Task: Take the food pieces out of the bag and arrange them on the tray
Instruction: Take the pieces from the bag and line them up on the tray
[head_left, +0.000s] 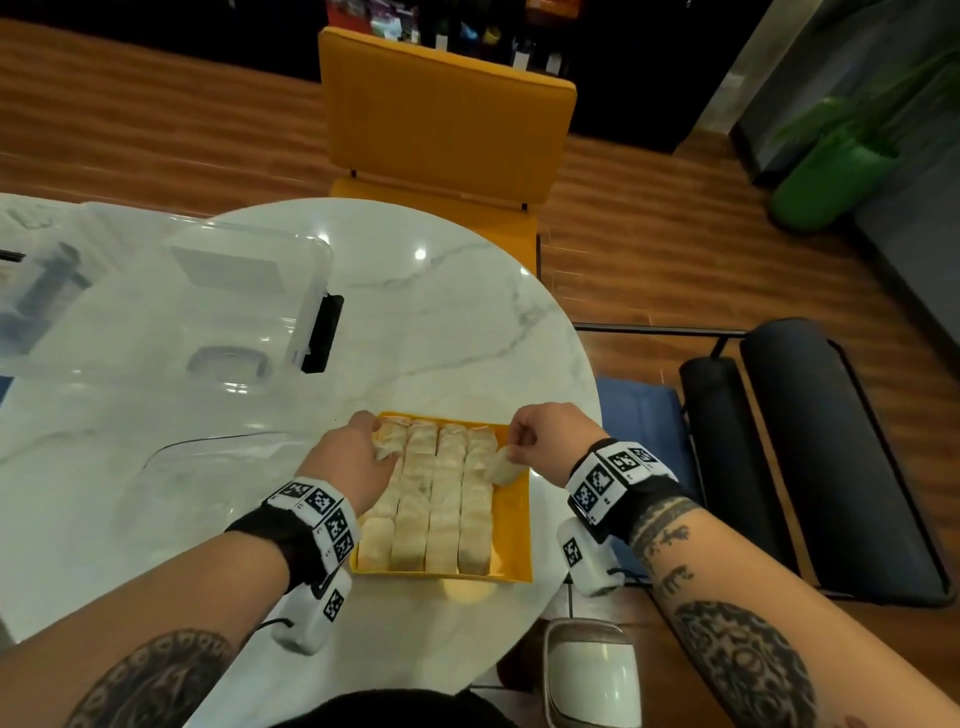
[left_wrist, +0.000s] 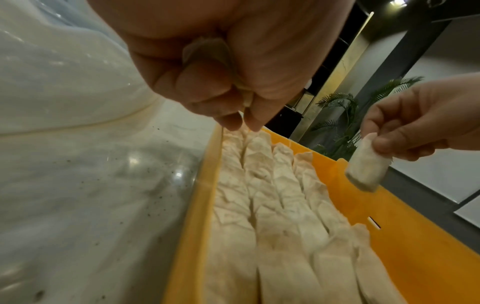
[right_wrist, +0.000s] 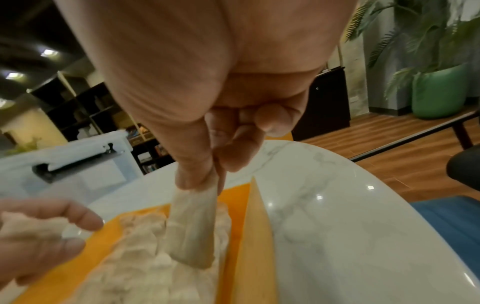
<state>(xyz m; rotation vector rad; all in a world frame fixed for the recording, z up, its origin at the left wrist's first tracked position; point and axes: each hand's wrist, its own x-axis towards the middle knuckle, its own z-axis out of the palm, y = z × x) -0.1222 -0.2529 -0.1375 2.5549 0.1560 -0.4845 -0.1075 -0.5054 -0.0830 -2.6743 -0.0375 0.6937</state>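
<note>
A yellow tray (head_left: 511, 514) near the table's front edge holds several rows of pale food pieces (head_left: 441, 499), with a bare strip along its right side. My left hand (head_left: 353, 452) sits at the tray's far left corner, fingers curled round a pale piece (left_wrist: 207, 49), fingertips just above the packed rows. My right hand (head_left: 545, 441) pinches another piece (head_left: 501, 467) by its top end, and it hangs over the bare right strip. In the right wrist view this piece (right_wrist: 192, 230) dangles beside the tray wall (right_wrist: 257, 236). The clear bag (head_left: 208, 478) lies flat left of the tray.
A clear plastic storage box (head_left: 182, 296) with a black latch stands at the back left of the marble table (head_left: 441, 322). A yellow chair (head_left: 447, 119) is behind the table and a black chair (head_left: 810, 457) to the right. The table's rounded edge runs close past the tray.
</note>
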